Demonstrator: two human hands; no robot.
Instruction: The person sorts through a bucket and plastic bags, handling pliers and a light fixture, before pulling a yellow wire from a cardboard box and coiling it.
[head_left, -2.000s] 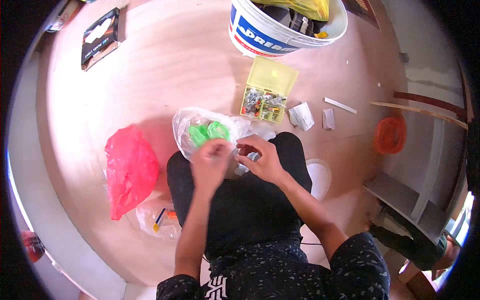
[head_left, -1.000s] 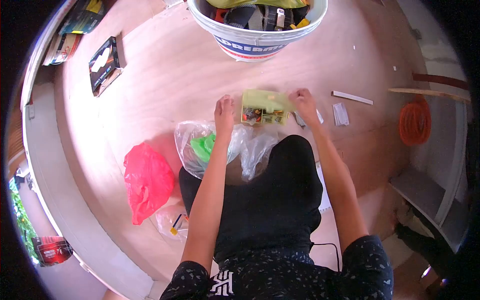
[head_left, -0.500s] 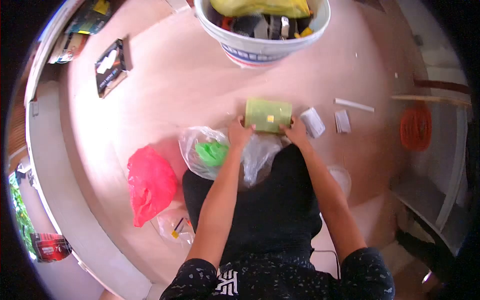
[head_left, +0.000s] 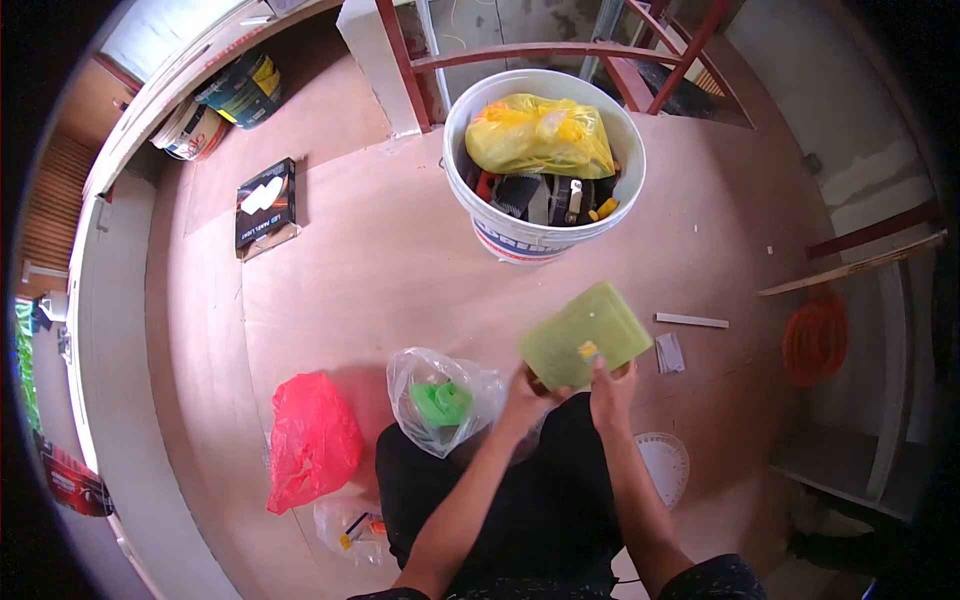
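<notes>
A translucent yellow-green plastic box [head_left: 582, 325] with a small orange-and-white label is held up in front of my knees, tilted with its right side higher. My left hand [head_left: 527, 402] grips its lower left corner. On the near edge, by the label, my right hand [head_left: 610, 392] is closed with the thumb on top. Left of my left hand lies a clear plastic bag [head_left: 405, 385] with a crumpled green bag [head_left: 441, 402] inside. Just right of the box are a small white folded piece [head_left: 669, 353] and a white strip [head_left: 691, 321] on the floor.
A white bucket [head_left: 460, 195] holding tools and a yellow bag [head_left: 545, 135] stands ahead. A red plastic bag [head_left: 314, 440] lies left, a black panel-light box [head_left: 266, 208] farther off. A white perforated round piece [head_left: 663, 468] sits beside my right leg. Orange coil [head_left: 815, 340] at right.
Both hands have lifted and tilted the green box, which lay level before. My view has risen, showing more beyond the bucket. One of two small white pieces is out of sight now.
</notes>
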